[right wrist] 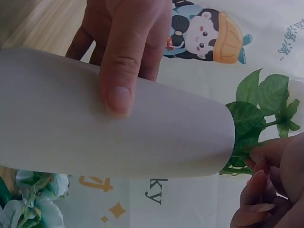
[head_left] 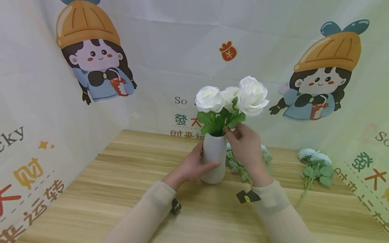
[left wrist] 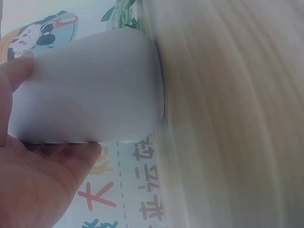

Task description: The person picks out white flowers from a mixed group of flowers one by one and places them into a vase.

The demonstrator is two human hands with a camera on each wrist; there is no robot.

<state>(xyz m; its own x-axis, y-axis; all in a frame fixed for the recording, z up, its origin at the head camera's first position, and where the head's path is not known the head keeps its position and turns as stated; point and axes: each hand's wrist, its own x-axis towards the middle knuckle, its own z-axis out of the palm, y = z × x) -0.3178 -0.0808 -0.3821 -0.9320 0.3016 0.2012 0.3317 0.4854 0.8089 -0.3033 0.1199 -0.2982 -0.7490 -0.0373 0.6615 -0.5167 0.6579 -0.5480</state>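
A white vase (head_left: 214, 158) stands upright on the wooden table, holding white artificial roses (head_left: 252, 96) with green leaves (head_left: 216, 124). My left hand (head_left: 191, 165) grips the vase from the left, thumb across its front; the left wrist view shows the palm and fingers (left wrist: 85, 159) round the vase wall (left wrist: 90, 90). At the vase's rim, my right hand (head_left: 247, 148) pinches a rose stem between thumb and forefinger. In the right wrist view those fingertips (right wrist: 259, 154) are at the greenery just outside the mouth. The stems inside the vase are hidden.
Pale blue artificial flowers (head_left: 315, 157) lie on the table (head_left: 121, 175) at the right. Another pale blue bunch (head_left: 237, 160) lies behind the right hand, partly covered. A printed cloth backdrop (head_left: 176, 50) encloses the table's back and sides.
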